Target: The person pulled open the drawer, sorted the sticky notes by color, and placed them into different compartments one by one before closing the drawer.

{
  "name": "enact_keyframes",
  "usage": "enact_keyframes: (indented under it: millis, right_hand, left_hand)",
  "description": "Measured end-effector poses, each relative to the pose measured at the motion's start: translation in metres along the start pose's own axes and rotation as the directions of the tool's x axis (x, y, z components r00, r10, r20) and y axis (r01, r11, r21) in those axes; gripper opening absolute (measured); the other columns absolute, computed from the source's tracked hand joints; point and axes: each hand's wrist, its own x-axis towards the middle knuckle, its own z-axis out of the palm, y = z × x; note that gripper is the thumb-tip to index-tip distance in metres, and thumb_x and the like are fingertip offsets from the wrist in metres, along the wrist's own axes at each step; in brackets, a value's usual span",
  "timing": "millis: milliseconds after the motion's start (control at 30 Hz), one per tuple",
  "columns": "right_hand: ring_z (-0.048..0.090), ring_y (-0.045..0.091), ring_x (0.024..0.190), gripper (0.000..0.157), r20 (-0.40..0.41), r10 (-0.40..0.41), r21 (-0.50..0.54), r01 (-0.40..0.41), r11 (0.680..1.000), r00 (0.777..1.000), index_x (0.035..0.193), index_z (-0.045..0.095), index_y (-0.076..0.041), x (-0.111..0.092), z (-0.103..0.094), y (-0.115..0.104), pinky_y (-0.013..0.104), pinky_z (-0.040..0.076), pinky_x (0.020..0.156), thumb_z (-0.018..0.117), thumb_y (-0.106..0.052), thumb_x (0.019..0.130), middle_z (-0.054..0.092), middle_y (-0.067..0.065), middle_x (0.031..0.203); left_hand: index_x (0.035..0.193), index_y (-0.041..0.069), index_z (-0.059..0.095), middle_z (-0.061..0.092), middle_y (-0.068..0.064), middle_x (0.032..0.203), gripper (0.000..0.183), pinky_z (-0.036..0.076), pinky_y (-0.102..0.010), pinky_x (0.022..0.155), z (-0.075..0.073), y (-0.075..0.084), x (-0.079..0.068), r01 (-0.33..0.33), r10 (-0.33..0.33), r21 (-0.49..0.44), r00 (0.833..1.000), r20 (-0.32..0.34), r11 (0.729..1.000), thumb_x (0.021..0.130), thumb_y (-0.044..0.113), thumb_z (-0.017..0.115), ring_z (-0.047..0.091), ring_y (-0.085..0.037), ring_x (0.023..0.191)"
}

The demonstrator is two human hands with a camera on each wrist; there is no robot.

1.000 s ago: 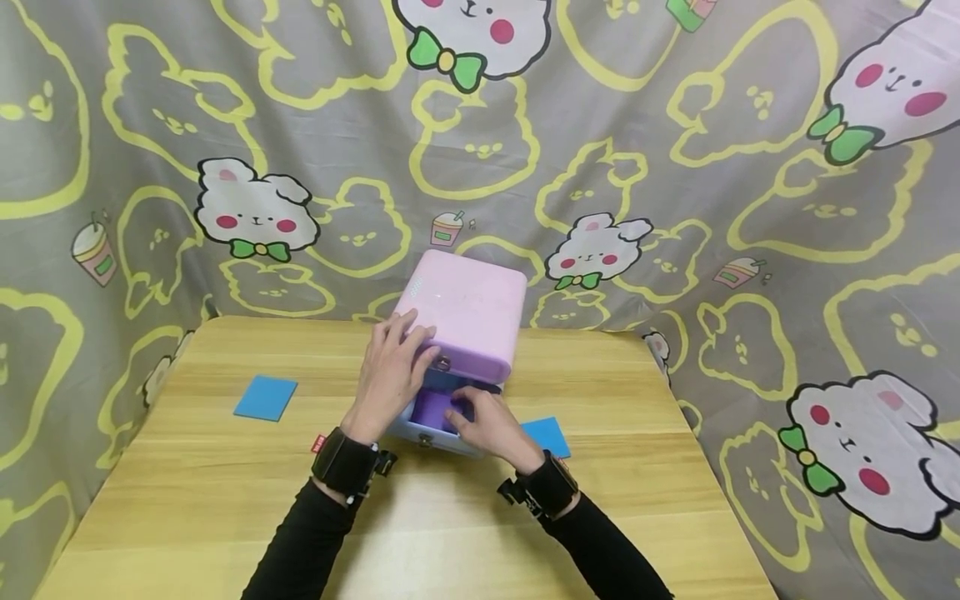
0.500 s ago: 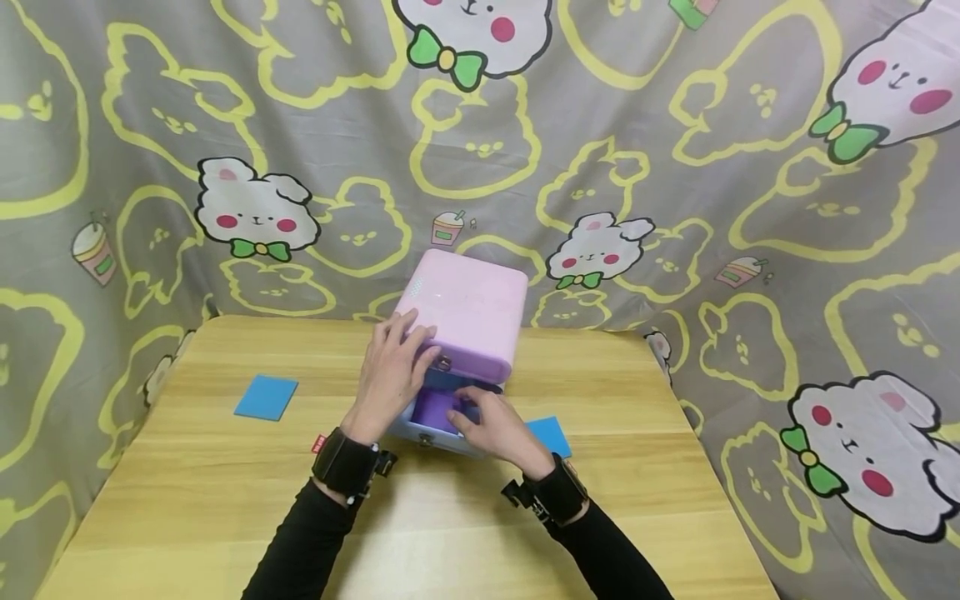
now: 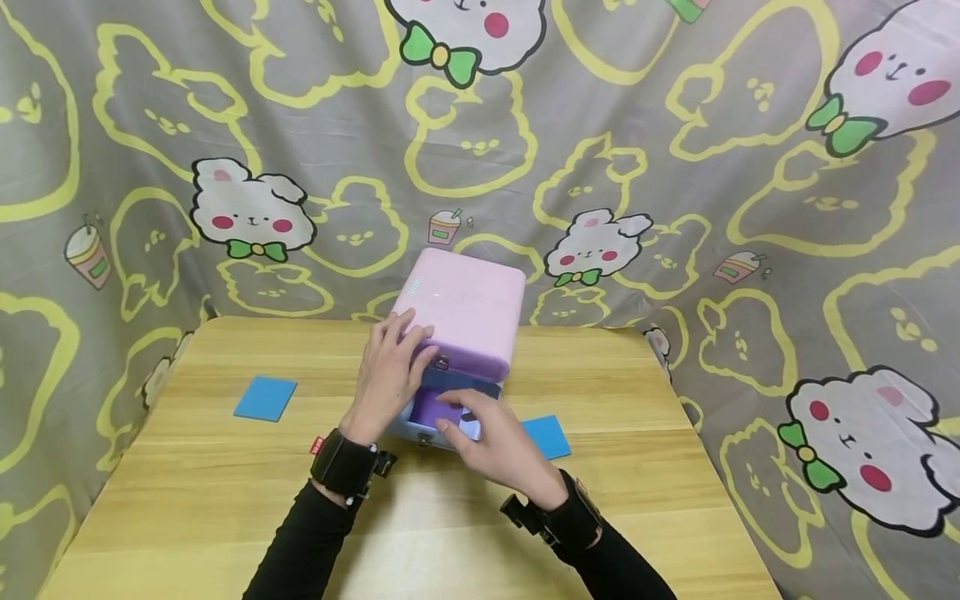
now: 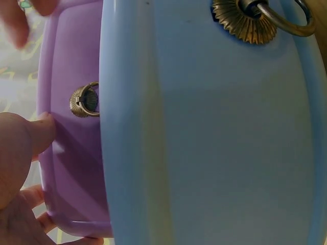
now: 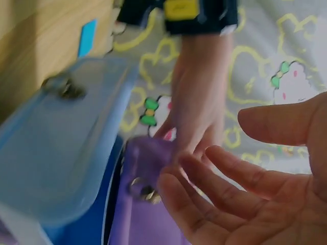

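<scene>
A small drawer box [image 3: 465, 300] with a pink top stands at the table's far middle. Its purple upper drawer front [image 4: 76, 168] is in, while the light blue lower drawer [image 4: 230, 138] is pulled out. My left hand [image 3: 386, 371] holds the box's front left corner, thumb on the purple front and fingers spread over the edge. Above the pulled-out drawer hovers my right hand [image 3: 498, 437], its fingers apart and nothing between them. Inside that drawer lies something flat and purple [image 3: 431, 412], with a small white and dark item beside it, partly hidden by the fingers.
One blue square [image 3: 266, 397] lies on the wooden table [image 3: 420, 533] to the left. Another blue square [image 3: 550, 437] lies right of the box, partly behind my right hand. A patterned curtain [image 3: 337, 125] hangs close behind the table.
My right hand has drawn up and back from inside the lower drawer, uncovering more of its contents. The left hand stays on the box's corner.
</scene>
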Motion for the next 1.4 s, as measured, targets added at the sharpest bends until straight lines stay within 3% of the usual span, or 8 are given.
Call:
enact_keyframes:
  millis: [133, 233, 367, 567, 767, 1000, 1267, 1400]
  right_hand:
    - [0.07, 0.021, 0.111, 0.032, 0.086, -0.031, 0.06, 0.026, 0.998, 0.996, 0.128, 0.064, -0.005, -0.004, 0.007, -0.008, 0.038, 0.059, 0.097, 0.062, -0.02, 0.101, 0.072, 0.011, 0.124]
    - [0.07, 0.017, 0.11, 0.033, 0.182, -0.011, 0.07, -0.001, 0.998, 0.983, 0.13, 0.062, -0.005, -0.006, 0.018, -0.006, 0.031, 0.058, 0.097, 0.061, -0.021, 0.101, 0.072, 0.01, 0.124]
    - [0.069, 0.016, 0.11, 0.039, 0.28, 0.034, 0.003, -0.037, 0.999, 0.96, 0.134, 0.059, -0.004, -0.008, 0.033, 0.004, 0.026, 0.056, 0.097, 0.061, -0.023, 0.101, 0.071, 0.01, 0.125]
    - [0.062, 0.022, 0.129, 0.051, 0.355, 0.116, -0.1, -0.086, 0.991, 0.928, 0.145, 0.05, -0.01, -0.01, 0.05, 0.018, 0.035, 0.051, 0.108, 0.061, -0.033, 0.101, 0.063, 0.01, 0.141]
    - [0.057, 0.029, 0.136, 0.063, 0.364, 0.171, -0.106, -0.141, 0.984, 0.916, 0.152, 0.039, -0.013, -0.011, 0.061, 0.028, 0.041, 0.048, 0.113, 0.064, -0.035, 0.099, 0.056, 0.015, 0.149]
    - [0.05, 0.028, 0.143, 0.071, 0.367, 0.196, -0.115, -0.165, 0.98, 0.909, 0.157, 0.03, -0.021, -0.014, 0.069, 0.036, 0.045, 0.044, 0.117, 0.066, -0.036, 0.097, 0.047, 0.011, 0.158]
    - [0.052, 0.028, 0.141, 0.072, 0.346, 0.192, -0.131, -0.156, 0.979, 0.918, 0.157, 0.031, -0.021, -0.01, 0.071, 0.035, 0.046, 0.044, 0.117, 0.067, -0.035, 0.096, 0.048, 0.011, 0.157]
    - [0.054, 0.029, 0.139, 0.071, 0.324, 0.195, -0.137, -0.158, 0.978, 0.926, 0.156, 0.033, -0.021, -0.005, 0.07, 0.037, 0.046, 0.047, 0.114, 0.068, -0.033, 0.095, 0.05, 0.011, 0.156]
  left_hand:
    - [0.124, 0.013, 0.066, 0.049, -0.021, 0.153, 0.031, 0.04, -0.064, 0.109, -0.002, 0.0, 0.001, -0.006, 0.006, 0.0, 1.0, -0.015, 1.0, 0.103, 0.034, 0.057, 0.039, -0.048, 0.141]
    - [0.124, 0.012, 0.066, 0.049, -0.021, 0.153, 0.032, 0.039, -0.064, 0.11, -0.003, 0.0, 0.0, 0.009, -0.009, -0.003, 1.0, -0.014, 1.0, 0.103, 0.034, 0.058, 0.039, -0.048, 0.14]
    - [0.126, 0.013, 0.066, 0.047, -0.02, 0.155, 0.033, 0.039, -0.063, 0.111, -0.003, 0.001, -0.001, 0.03, -0.03, -0.008, 0.999, 0.01, 1.0, 0.103, 0.035, 0.057, 0.038, -0.046, 0.141]
    - [0.128, 0.014, 0.065, 0.047, -0.02, 0.155, 0.033, 0.039, -0.063, 0.111, 0.0, 0.001, 0.0, 0.024, -0.024, -0.001, 0.999, 0.029, 1.0, 0.104, 0.034, 0.056, 0.037, -0.045, 0.142]
    - [0.126, 0.014, 0.066, 0.048, -0.02, 0.154, 0.032, 0.041, -0.063, 0.108, 0.0, 0.0, 0.0, 0.001, -0.001, 0.005, 1.0, 0.002, 1.0, 0.103, 0.034, 0.057, 0.039, -0.046, 0.141]
    - [0.124, 0.013, 0.066, 0.051, -0.021, 0.151, 0.029, 0.042, -0.06, 0.108, -0.002, 0.0, 0.0, -0.042, 0.043, 0.026, 0.999, -0.004, 0.999, 0.103, 0.03, 0.058, 0.044, -0.045, 0.133]
    - [0.142, 0.018, 0.058, 0.049, -0.018, 0.154, 0.041, 0.048, -0.051, 0.098, -0.004, 0.0, 0.004, -0.077, 0.074, 0.162, 0.997, 0.028, 0.984, 0.102, 0.03, 0.058, 0.049, -0.044, 0.125]
    - [0.143, 0.021, 0.059, 0.05, -0.017, 0.154, 0.041, 0.048, -0.049, 0.098, -0.004, 0.001, 0.005, -0.071, 0.067, 0.177, 0.997, 0.029, 0.982, 0.102, 0.028, 0.059, 0.049, -0.043, 0.124]
